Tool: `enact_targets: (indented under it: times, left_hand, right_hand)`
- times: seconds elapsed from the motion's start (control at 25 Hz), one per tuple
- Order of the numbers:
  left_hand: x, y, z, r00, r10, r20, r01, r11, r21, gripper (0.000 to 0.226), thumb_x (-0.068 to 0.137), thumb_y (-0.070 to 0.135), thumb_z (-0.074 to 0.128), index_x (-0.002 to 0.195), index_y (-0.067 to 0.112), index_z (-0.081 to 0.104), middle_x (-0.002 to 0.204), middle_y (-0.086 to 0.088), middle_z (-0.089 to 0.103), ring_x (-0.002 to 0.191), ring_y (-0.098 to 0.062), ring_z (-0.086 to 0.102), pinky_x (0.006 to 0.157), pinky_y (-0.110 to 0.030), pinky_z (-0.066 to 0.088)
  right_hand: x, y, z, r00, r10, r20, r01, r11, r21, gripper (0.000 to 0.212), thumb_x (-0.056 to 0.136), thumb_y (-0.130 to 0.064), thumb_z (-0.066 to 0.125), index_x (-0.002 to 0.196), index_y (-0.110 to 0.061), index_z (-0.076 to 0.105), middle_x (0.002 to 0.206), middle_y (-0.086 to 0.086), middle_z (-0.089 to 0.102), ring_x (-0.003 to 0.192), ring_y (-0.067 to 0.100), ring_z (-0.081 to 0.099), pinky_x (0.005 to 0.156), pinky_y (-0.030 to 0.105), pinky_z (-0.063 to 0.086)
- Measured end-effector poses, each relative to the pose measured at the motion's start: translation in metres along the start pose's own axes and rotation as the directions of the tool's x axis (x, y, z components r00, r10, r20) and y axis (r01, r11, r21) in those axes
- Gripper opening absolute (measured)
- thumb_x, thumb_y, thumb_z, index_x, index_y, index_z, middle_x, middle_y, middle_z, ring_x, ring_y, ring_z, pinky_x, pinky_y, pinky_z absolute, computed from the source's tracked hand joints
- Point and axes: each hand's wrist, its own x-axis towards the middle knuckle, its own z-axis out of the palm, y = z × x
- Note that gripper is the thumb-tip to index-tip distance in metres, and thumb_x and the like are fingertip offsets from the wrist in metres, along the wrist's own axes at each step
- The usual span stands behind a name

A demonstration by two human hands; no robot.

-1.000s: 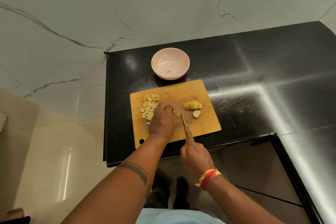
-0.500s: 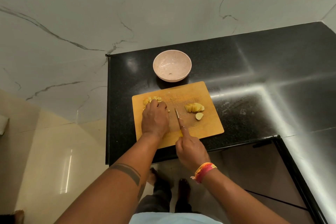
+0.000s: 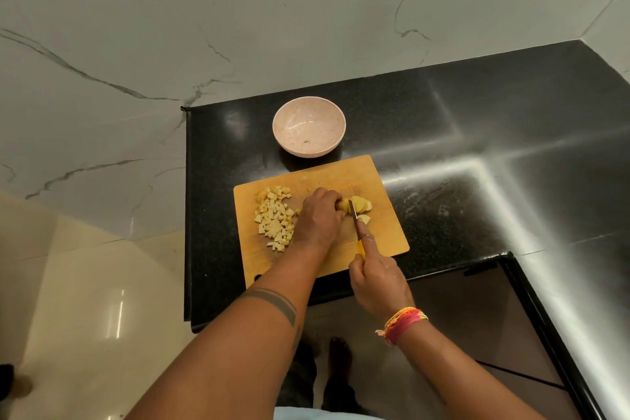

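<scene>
Right now the work in hand is dicing: the left hand (image 3: 318,219) lies with its fingers curled down over the left end of a fanned row of potato slices (image 3: 360,204), holding them against the cutting board (image 3: 383,239), while the right hand (image 3: 377,278) is wrapped round the yellow handle of a knife (image 3: 354,219), forefinger stretched out along the back of the blade. The blade stands on edge just beside the left knuckles, its tip among the slices. The slices sit toward the right middle of the board; one loose slice lies just right of the blade. A heap of diced pieces (image 3: 274,219) lies on the board's left part, well apart from the blade, and a pink bowl (image 3: 342,119) stands on the black tabletop (image 3: 443,147) just beyond the board's far edge.

To do this cut well, I judge that the left fingertips should be tucked back so the knuckles, not the tips, meet the flat of the blade; the tips themselves are hidden under the hand, so I cannot tell whether they are. The slices are thin and likely slippery, so a firm downward press should stop the row from sliding or fanning out. A straight, even stroke, tip low on the board, would give strips of like width.
</scene>
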Motion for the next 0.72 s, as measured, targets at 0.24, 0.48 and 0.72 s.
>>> enact_targets:
  times: [0.24,0.48,0.72]
  left_hand:
    - [-0.002,-0.002,0.003,0.999,-0.006,-0.037,0.006,1.0,0.002,0.022,0.096,0.019,0.061,0.118,0.02,0.064,0.121,0.001,0.056,0.116,-0.02,0.052,0.096,-0.039,0.05]
    - [0.0,0.006,0.002,0.999,-0.014,-0.039,0.016,0.999,0.034,0.026,0.098,0.026,0.064,0.123,0.019,0.061,0.125,-0.001,0.054,0.119,-0.022,0.049,0.095,-0.035,0.046]
    - [-0.003,0.005,0.001,0.998,0.053,-0.031,-0.05,0.994,0.101,0.025,0.101,0.025,0.059,0.124,0.017,0.057,0.127,-0.002,0.053,0.12,-0.023,0.046,0.096,-0.036,0.044]
  right_hand:
    - [-0.001,-0.002,-0.001,1.0,-0.005,0.015,0.006,1.0,-0.029,0.074,0.102,-0.02,0.042,0.163,-0.037,0.005,0.06,-0.002,0.054,0.049,0.015,0.045,0.045,0.028,0.026]
    - [0.001,-0.003,-0.004,0.999,-0.016,0.035,0.017,0.999,-0.035,0.073,0.103,-0.021,0.041,0.162,-0.04,0.003,0.061,-0.002,0.056,0.049,0.013,0.046,0.044,0.027,0.029]
    - [0.006,-0.003,-0.002,0.999,-0.007,0.053,0.008,1.0,-0.027,0.073,0.102,-0.022,0.041,0.163,-0.038,0.004,0.062,-0.001,0.057,0.049,0.014,0.046,0.044,0.028,0.029]
